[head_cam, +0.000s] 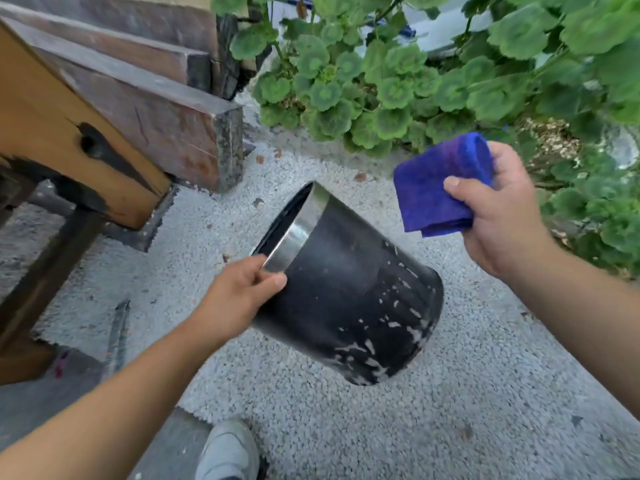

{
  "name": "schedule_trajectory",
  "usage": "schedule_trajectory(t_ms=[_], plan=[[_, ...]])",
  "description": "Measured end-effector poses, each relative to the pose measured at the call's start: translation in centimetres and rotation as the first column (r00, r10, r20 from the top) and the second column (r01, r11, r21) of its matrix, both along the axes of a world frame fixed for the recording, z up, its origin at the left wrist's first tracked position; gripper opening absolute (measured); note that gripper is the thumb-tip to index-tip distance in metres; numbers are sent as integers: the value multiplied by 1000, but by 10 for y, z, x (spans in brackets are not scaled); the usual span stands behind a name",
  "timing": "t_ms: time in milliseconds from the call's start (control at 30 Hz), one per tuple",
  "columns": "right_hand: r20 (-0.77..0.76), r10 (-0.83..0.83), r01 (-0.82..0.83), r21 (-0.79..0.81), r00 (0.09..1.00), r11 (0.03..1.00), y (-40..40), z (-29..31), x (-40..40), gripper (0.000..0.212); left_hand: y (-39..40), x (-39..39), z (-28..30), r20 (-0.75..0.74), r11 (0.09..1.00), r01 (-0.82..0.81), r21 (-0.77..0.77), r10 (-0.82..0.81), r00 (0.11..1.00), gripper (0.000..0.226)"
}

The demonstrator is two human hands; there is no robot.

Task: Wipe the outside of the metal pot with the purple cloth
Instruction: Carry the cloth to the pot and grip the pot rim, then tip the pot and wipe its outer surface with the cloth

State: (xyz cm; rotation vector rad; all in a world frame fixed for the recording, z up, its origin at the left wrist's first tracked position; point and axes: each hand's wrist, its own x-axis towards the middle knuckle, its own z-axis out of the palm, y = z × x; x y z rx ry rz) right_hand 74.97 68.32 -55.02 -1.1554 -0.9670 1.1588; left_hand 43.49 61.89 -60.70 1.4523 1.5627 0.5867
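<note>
Our left hand (242, 292) grips the silver rim of the dark cylindrical metal pot (349, 289), held tilted above the pale gravel ground (346, 427). At two o'clock, apart, our right hand (498, 216) pinches the folded purple cloth (440, 188).

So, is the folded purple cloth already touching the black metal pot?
No, the right hand holds the folded purple cloth in the air, apart from the black metal pot, which the left hand grips at its rim.

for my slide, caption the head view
Left hand tilts black metal pot by its rim; right hand holds folded purple cloth clear.
</note>
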Motion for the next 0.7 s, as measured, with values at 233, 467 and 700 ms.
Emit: schedule_trajectory(t_ms=[233,467,700], plan=[[704,273,-344,-43,656,938,-19,-42,-73,42,-16,-12,-25,225,983,-121,-138,150,963,21],[948,232,-461,-110,218,881,-39,-74,-153,65,-7,-11,-31,296,976,-190,-111,214,931,40],[963,249,-431,-184,100,883,-36,-101,-180,54,-1,-31,-51,-30,988,-156,12,157,987,46]])
